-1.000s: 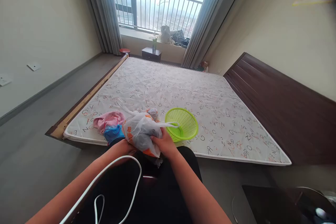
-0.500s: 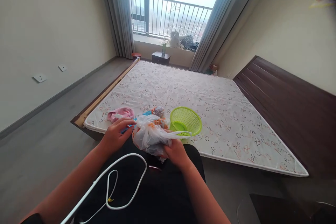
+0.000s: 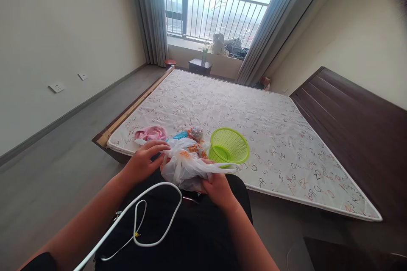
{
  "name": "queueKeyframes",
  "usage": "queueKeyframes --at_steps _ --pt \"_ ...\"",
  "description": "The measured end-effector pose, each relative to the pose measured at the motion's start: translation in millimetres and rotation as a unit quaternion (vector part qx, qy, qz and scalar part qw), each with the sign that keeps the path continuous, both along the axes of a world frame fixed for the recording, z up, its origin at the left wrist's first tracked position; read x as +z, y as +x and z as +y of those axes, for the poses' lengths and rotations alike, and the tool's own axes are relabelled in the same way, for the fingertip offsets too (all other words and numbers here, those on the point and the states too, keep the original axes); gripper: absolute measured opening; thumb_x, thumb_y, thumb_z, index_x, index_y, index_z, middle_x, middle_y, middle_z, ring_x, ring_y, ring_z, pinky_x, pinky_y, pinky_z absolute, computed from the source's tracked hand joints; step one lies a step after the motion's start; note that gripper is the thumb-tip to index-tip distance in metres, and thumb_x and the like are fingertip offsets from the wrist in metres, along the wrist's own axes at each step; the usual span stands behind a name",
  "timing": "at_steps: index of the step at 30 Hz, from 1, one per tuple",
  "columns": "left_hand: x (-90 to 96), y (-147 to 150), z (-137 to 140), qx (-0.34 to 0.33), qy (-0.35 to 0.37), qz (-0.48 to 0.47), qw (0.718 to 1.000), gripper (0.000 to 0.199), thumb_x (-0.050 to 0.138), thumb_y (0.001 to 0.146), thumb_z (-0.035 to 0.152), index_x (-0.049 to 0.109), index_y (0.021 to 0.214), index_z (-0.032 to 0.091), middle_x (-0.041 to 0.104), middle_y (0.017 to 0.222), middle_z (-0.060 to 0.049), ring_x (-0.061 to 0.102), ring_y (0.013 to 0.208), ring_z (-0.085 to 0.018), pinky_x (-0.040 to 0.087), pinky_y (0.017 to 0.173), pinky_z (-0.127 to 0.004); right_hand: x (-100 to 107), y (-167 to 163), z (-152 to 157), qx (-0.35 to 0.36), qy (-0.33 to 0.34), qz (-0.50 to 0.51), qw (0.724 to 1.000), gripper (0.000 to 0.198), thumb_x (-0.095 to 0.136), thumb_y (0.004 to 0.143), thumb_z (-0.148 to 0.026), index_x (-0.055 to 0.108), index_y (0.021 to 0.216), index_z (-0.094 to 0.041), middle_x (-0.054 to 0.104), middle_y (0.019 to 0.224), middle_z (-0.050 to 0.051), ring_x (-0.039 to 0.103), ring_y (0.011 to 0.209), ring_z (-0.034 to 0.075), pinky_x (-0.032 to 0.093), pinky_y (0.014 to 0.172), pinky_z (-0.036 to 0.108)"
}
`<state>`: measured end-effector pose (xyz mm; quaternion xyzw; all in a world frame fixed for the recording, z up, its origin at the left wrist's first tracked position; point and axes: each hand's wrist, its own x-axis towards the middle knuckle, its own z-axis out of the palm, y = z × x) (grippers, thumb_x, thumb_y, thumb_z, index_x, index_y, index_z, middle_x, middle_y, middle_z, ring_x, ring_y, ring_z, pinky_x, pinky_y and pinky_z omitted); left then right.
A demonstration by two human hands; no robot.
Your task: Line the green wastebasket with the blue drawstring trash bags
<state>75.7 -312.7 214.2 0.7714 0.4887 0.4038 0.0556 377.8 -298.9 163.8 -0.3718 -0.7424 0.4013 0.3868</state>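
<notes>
A white translucent plastic bag (image 3: 181, 169) with orange print lies bunched over my lap at the mattress edge. My right hand (image 3: 219, 190) grips its right side, thumb on top, and a twisted bag handle stretches past it to the right. At the bag's left side, my left hand (image 3: 146, 161) has its fingers bent over the plastic; the fingertips are partly hidden. Just beyond the bag are a blue packet (image 3: 181, 135) and an orange-and-clear wrapped bundle (image 3: 196, 134). A lime-green plastic basket (image 3: 233, 146) stands to the right, and a pink cloth (image 3: 152, 132) lies to the left.
The bare mattress (image 3: 216, 97), printed with letters, fills the middle, with a dark headboard (image 3: 356, 114) at right. A white cable (image 3: 152, 190) loops over my lap. Further back are a small nightstand (image 3: 200, 67), grey curtains (image 3: 152, 17) and bags (image 3: 219, 44) on the windowsill.
The view has shifted slightly, so the room sits a little further right. Both hands stay at the plastic bag, whose top looks a bit more spread and flattened.
</notes>
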Motion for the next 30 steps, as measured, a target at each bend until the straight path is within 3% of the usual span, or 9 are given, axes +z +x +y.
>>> queueKeyframes --at_steps 5,17,30 --pt "-2.6 -1.9 -1.9 -0.022 0.011 0.012 1.0 0.021 0.064 0.098 0.019 0.075 0.115 0.022 0.075 0.119 -0.007 0.07 0.113 -0.02 0.057 0.104 -0.036 -4.3 -2.2 -2.4 0.011 -0.017 -0.001 1.0 0.074 0.056 0.074 -0.002 0.066 0.142 -0.03 0.067 0.142 0.004 0.056 0.139 0.029 0.039 0.124 0.054" --pt "-13.9 -1.7 -2.8 -0.07 -0.034 0.047 0.996 0.029 0.062 0.098 0.014 0.073 0.123 0.023 0.073 0.125 -0.008 0.068 0.118 -0.021 0.057 0.103 -0.038 -20.6 3.9 -8.9 -0.01 -0.06 -0.001 0.998 0.073 0.055 0.067 -0.003 0.069 0.135 -0.028 0.07 0.138 0.005 0.06 0.135 0.03 0.04 0.123 0.054" --pt "-23.0 -1.5 -1.2 -0.088 -0.037 0.054 0.994 0.03 0.06 0.097 0.013 0.073 0.122 0.022 0.073 0.124 -0.01 0.069 0.117 -0.022 0.059 0.102 -0.039 -23.5 5.0 -9.6 -0.007 -0.074 -0.006 0.997 0.071 0.056 0.069 -0.004 0.07 0.135 -0.027 0.07 0.138 0.006 0.061 0.135 0.03 0.041 0.122 0.054"
